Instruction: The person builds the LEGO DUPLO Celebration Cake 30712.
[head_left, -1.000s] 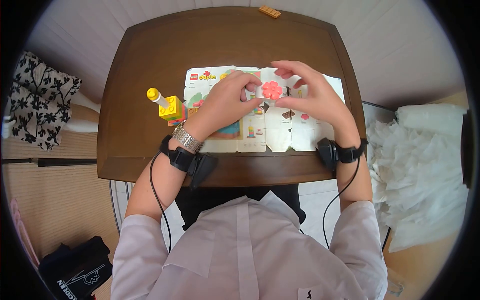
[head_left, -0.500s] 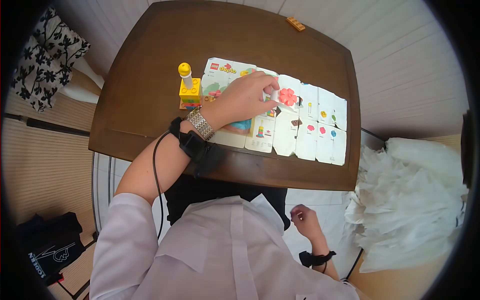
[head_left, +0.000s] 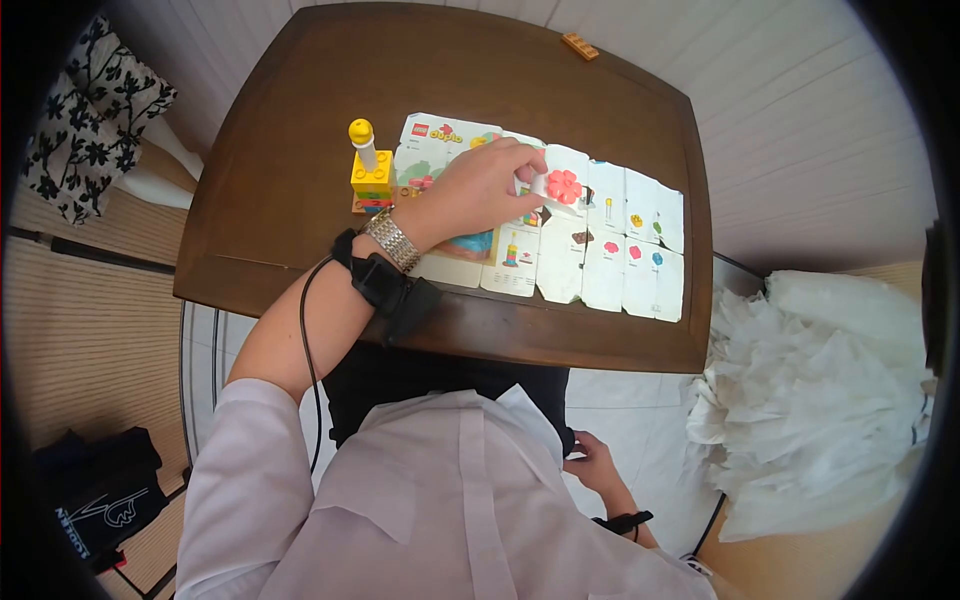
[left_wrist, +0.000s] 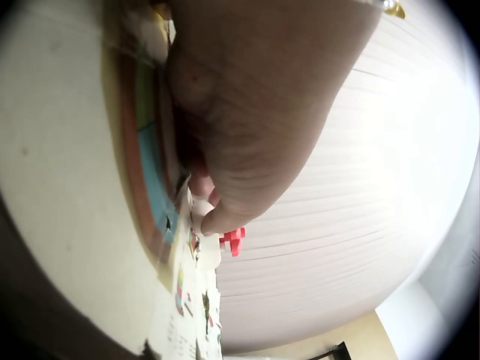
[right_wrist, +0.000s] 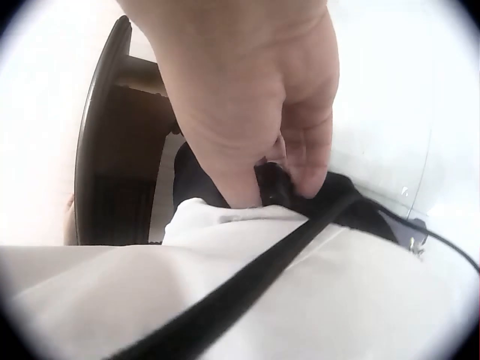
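Over the instruction sheet [head_left: 655,290], my left hand [head_left: 478,195] pinches a white piece by its left side, with a pink flower [head_left: 565,186] on top. The left wrist view shows thumb and fingers of the left hand [left_wrist: 259,112] on the white piece [left_wrist: 208,251], the flower [left_wrist: 236,241] projecting from it. My right hand [head_left: 595,465] is below the table's edge, beside the black trousers [head_left: 450,378]. In the right wrist view, the fingers and thumb of the right hand [right_wrist: 247,90] grip dark cloth [right_wrist: 276,184].
Left of the sheet stands a brick tower [head_left: 372,175] with a white post and yellow top. An orange brick [head_left: 580,46] lies at the table's far edge. White ruffled fabric [head_left: 800,400] is on the right, beyond the table.
My right hand has left the flower piece and moved down beside the trousers. My left hand still holds the piece. The head view has shifted, uncovering the sheet's right side.
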